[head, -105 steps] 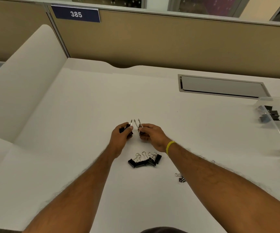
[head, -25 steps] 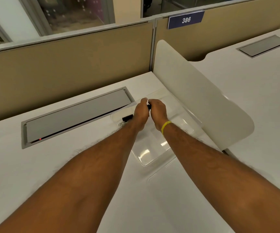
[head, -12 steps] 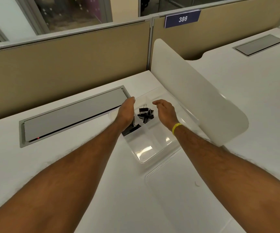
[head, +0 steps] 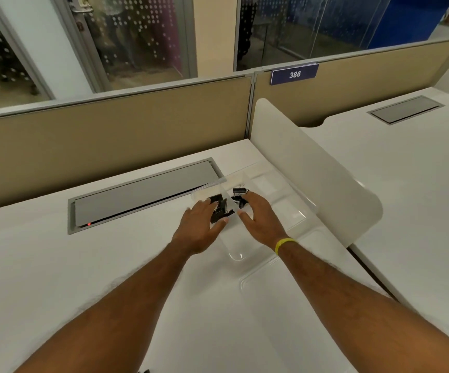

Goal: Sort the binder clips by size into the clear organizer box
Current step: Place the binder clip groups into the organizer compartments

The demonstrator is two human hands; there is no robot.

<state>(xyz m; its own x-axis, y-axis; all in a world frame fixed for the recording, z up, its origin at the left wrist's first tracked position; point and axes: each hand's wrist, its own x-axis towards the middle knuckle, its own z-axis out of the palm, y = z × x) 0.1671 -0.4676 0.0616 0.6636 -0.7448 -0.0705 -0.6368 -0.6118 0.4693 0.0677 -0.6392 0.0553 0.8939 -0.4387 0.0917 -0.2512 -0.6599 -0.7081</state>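
Two piles of binder clips sat in neighbouring compartments of the clear organizer box on the desk. Above them, left hand and right hand hovered, fingers loose, holding nothing. One wrist bump could've mixed the sizes.

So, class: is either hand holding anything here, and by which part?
Nothing is held. Both the left hand and right hand are open over the organizer box; the binder clips lie inside it.

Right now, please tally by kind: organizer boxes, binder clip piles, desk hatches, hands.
Clear organizer box: 1
Piles of black binder clips: 2 (single clips too tangled to count)
Grey cable hatches: 2
Hands, left and right: 2
Total: 7
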